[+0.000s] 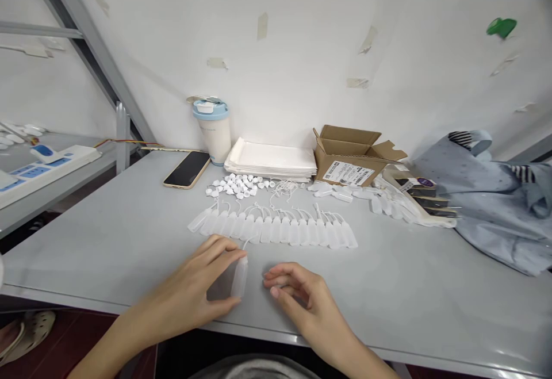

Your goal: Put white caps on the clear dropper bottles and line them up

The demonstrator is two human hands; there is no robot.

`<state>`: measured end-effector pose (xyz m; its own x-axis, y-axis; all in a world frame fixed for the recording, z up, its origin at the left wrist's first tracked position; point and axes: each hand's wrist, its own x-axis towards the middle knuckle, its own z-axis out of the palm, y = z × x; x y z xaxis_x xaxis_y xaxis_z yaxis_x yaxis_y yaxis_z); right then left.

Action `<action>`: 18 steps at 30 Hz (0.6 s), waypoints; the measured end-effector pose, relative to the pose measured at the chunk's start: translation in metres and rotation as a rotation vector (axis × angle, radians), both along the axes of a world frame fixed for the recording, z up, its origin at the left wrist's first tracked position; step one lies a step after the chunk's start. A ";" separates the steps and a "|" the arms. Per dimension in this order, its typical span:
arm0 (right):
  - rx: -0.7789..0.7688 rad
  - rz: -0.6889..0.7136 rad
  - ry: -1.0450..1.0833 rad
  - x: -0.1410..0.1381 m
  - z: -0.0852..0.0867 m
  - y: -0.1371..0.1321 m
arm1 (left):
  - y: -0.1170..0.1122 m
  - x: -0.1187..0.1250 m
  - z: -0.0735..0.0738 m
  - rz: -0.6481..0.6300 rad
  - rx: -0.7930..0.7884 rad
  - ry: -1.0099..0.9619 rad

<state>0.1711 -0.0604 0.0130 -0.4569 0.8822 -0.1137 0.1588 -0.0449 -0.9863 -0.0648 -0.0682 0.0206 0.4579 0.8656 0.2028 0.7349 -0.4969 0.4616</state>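
My left hand [207, 281] grips a small translucent plastic bottle [240, 278] by its two ends, thumb at the base and fingers at the neck. A thin white cord sticks out of the bottle's top. To its right, my right hand [297, 295] hovers over the table with curled fingers, thumb apart from them and nothing visible between. Beyond both hands lies a row of similar bottles [276, 230] with cords at their necks. Behind the row are a pile of white caps [241, 184] and a bunch of loose white cords [287, 189].
More bottles without cords [342, 193] lie by an open cardboard box [345, 157]. At the back stand a stack of white trays [271, 160], a cup [215, 131] and a phone [187, 169]. Blue-grey cloth [495, 206] covers the right; a power strip [47, 169] sits left.
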 end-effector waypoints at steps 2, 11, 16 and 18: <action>0.013 0.002 -0.017 0.000 0.000 0.000 | 0.001 -0.004 0.000 0.010 0.002 0.019; 0.082 0.004 -0.055 -0.001 -0.004 -0.001 | 0.001 -0.011 0.004 0.007 -0.069 0.106; 0.094 -0.001 -0.049 -0.001 -0.004 0.000 | -0.001 -0.016 0.006 -0.004 -0.046 0.103; 0.100 0.002 -0.052 -0.001 -0.004 0.000 | -0.002 -0.019 0.006 0.007 -0.039 0.112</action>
